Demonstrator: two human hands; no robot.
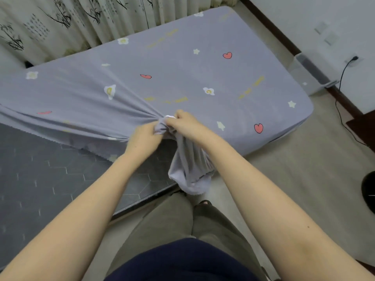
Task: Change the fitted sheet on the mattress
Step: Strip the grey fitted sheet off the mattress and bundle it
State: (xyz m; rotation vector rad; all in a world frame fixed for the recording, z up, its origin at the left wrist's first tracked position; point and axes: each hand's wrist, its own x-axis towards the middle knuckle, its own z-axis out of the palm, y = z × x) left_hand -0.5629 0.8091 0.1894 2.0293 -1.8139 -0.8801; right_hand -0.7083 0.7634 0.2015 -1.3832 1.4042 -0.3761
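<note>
Floor [294, 169] beside mattress [50, 175]; curtain [60, 23] behind

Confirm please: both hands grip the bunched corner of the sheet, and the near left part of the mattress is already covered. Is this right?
Not quite. The left hand and the right hand do grip the bunched corner of the sheet, but the near left part of the mattress is bare, not covered; the head view shows its dark surface.

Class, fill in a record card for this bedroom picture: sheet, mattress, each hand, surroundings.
sheet: grey with hearts and stars; covers the far part of the bed, near corner off and bunched
mattress: dark grey, bare at near left
left hand: grips the bunched sheet
right hand: grips the same bunch
behind: patterned curtain
right, by the wall: white box, black cable
</note>
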